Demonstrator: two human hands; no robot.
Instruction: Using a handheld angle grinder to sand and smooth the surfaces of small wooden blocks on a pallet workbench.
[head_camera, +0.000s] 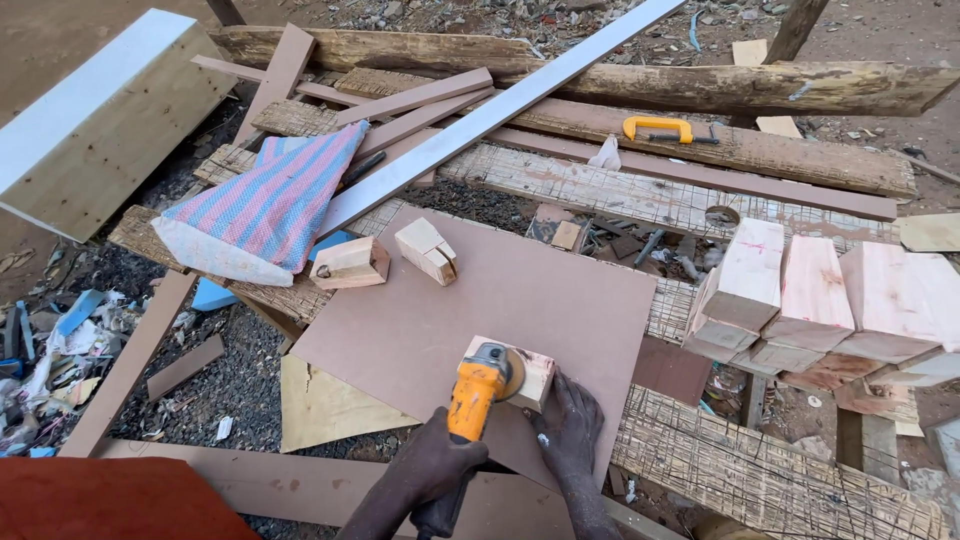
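A person's left hand (432, 462) wraps its fingers tight around the yellow angle grinder (478, 392), whose disc meets the near-left face of a small wooden block (530, 372). The right hand (570, 418) lies just right of the tool, fingers (563, 395) spread flat and pressed against the block's near side, steadying it. The block, pale and squarish with cut faces, sits at the near edge of a brown board (480, 300) laid over the rough slatted surface (760, 470). Two more wood offcuts (390, 258) rest at the board's far left, with a striped cloth (265, 205) beyond.
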